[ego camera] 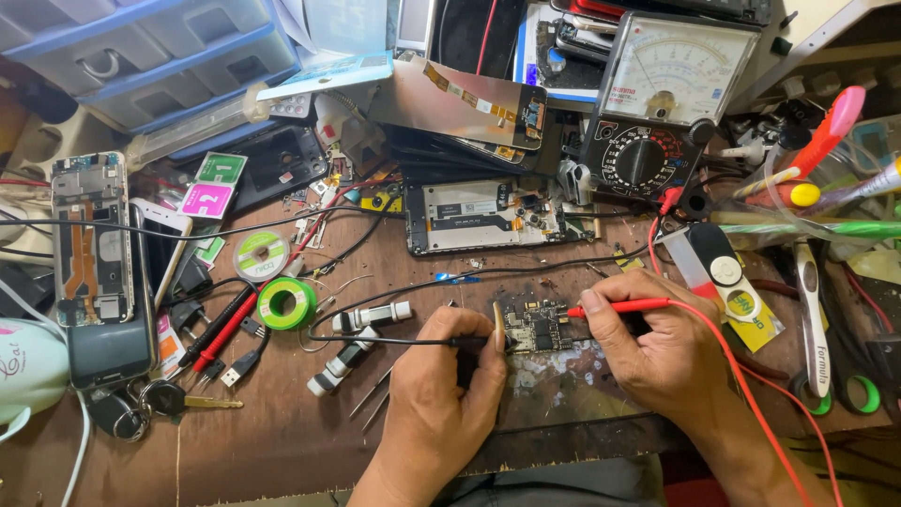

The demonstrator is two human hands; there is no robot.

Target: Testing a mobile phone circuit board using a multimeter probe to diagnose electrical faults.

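The left hand [441, 390] is closed around a black probe [469, 343], its tip held against the left edge of a small circuit board [533, 326]. The right hand [648, 343] pinches a red probe [619, 306] between thumb and fingers — the tip rests on the board's upper right corner. The board is dark, crowded with tiny metal parts, and lies flat on the table [282, 432] between both hands. Near it on the left lie tweezers [371, 399] and a white tool [352, 355]; behind it sits an opened phone [479, 218], and an analog multimeter [662, 94] stands further back. Bare table shows only toward the near edge — clutter crowds every other side.
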